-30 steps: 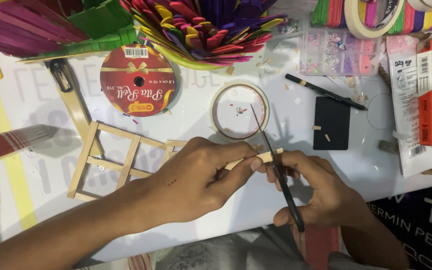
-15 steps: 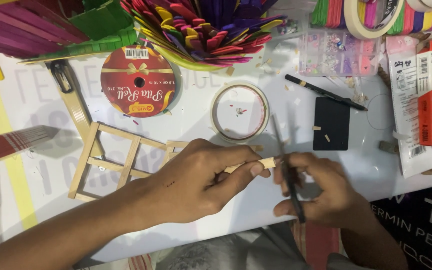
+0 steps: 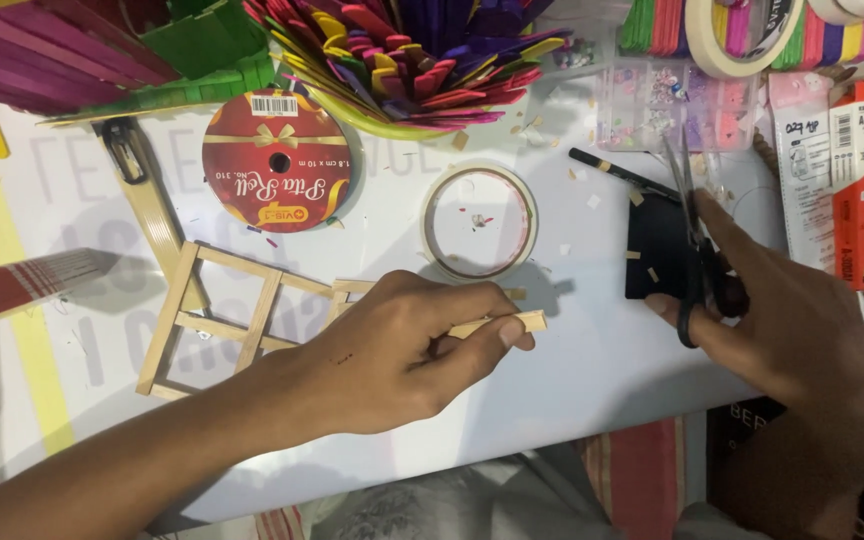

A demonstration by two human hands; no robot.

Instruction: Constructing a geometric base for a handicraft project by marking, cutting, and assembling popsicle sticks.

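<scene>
The left hand (image 3: pixel 402 350) pinches a short wooden craft stick (image 3: pixel 512 323) between thumb and fingertips, its cut end poking out to the right just above the white bench (image 3: pixel 572 390). The right hand (image 3: pixel 782 320), well apart to the right, is closed on a pair of scissors (image 3: pixel 692 230), fingers through the handles and blades pointing away over a black card (image 3: pixel 657 250). Behind the left hand lies a stick-built wooden frame (image 3: pixel 222 320), with a tape roll (image 3: pixel 479 222) and a red ribbon spool (image 3: pixel 279 172) beyond.
</scene>
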